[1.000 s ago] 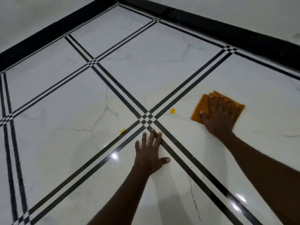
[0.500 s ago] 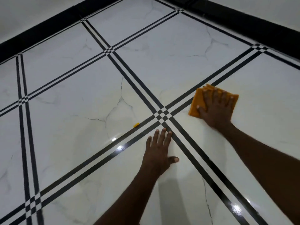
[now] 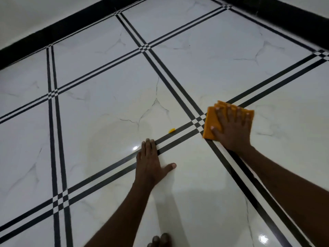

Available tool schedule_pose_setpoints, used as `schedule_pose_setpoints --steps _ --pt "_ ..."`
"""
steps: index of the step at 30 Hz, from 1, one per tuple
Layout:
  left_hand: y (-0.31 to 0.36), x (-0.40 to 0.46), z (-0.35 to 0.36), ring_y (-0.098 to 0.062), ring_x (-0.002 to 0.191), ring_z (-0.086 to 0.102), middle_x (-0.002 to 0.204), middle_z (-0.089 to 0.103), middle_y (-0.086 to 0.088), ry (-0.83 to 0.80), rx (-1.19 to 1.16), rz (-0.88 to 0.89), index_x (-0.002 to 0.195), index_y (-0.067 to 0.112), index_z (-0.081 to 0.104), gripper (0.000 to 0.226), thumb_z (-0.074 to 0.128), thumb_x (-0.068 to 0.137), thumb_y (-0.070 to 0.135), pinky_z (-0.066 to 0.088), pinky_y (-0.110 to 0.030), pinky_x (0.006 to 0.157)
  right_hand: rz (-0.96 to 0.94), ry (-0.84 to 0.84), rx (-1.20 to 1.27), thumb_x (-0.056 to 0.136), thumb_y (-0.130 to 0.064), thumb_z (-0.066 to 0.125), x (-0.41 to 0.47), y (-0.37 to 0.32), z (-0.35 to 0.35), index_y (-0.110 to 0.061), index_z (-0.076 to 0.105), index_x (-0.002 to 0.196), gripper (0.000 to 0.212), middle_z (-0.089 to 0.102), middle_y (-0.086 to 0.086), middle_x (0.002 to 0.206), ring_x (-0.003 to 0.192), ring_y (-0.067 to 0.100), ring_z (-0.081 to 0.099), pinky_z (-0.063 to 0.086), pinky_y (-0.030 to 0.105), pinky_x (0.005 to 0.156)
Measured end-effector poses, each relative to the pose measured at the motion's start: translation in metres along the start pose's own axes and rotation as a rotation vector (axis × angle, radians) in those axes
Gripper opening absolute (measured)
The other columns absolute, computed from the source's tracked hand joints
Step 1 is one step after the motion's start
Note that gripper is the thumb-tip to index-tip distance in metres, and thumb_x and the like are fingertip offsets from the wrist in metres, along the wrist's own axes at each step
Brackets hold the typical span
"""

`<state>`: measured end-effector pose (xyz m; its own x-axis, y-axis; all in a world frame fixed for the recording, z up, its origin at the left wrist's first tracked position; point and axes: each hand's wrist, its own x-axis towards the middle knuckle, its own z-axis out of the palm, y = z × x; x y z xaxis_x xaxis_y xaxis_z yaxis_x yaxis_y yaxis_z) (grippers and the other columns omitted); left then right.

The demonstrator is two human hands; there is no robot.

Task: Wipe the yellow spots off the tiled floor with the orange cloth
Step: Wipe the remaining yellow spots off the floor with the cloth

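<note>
My right hand (image 3: 233, 129) presses flat on the folded orange cloth (image 3: 211, 122), fingers spread over it, just right of a crossing of black tile lines. One small yellow spot (image 3: 172, 130) lies on the white tile, left of that crossing and beside the double black line. My left hand (image 3: 151, 164) rests flat on the floor below the spot, fingers together over the black line, thumb out, holding nothing. The spot lies between the two hands, nearer the left fingertips.
The glossy white marble-look tiled floor (image 3: 106, 122) has double black lines in a grid. A black skirting (image 3: 53, 31) runs along the far wall, with another at the top right. Toes (image 3: 160, 240) show at the bottom edge.
My right hand slid the cloth leftward over the place where a round yellow spot lay; that spot is no longer seen. The view shifted right, and my left hand now covers the black line.
</note>
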<state>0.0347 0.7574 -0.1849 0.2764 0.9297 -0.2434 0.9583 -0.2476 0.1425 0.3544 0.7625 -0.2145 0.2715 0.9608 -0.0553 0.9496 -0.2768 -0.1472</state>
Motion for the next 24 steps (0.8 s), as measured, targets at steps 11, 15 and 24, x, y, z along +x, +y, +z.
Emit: schedule_pose_setpoints --steps 11,15,24 --pt "-0.067 -0.021 -0.005 -0.025 0.155 -0.007 0.168 -0.009 -0.008 -0.025 -0.065 -0.103 0.16 0.017 -0.003 0.14 0.027 0.053 0.102 0.012 -0.047 0.125 -0.522 -0.076 0.04 0.096 -0.067 0.032 -0.046 -0.126 0.029 -0.03 0.019 0.164 0.078 0.014 0.01 0.172 0.158 0.041 0.01 0.007 0.065 0.124" --pt "-0.069 -0.03 0.002 -0.026 0.155 -0.007 0.168 -0.006 -0.009 0.045 -0.089 -0.176 0.16 0.027 -0.002 0.13 0.043 0.059 0.098 0.01 -0.045 0.124 -0.259 -0.052 -0.032 0.096 -0.071 0.015 0.03 -0.075 0.015 -0.027 0.017 0.164 0.082 0.02 0.017 0.17 0.153 0.048 0.021 0.008 0.066 0.122" --pt "-0.078 -0.027 -0.004 -0.024 0.155 -0.004 0.168 -0.007 -0.008 -0.022 -0.112 -0.198 0.159 0.011 -0.005 0.152 0.028 0.044 0.105 0.008 -0.041 0.123 -0.67 -0.08 0.032 0.094 -0.069 0.035 -0.037 -0.198 0.037 -0.034 0.012 0.164 0.081 0.011 0.01 0.173 0.159 0.041 0.003 0.003 0.066 0.125"
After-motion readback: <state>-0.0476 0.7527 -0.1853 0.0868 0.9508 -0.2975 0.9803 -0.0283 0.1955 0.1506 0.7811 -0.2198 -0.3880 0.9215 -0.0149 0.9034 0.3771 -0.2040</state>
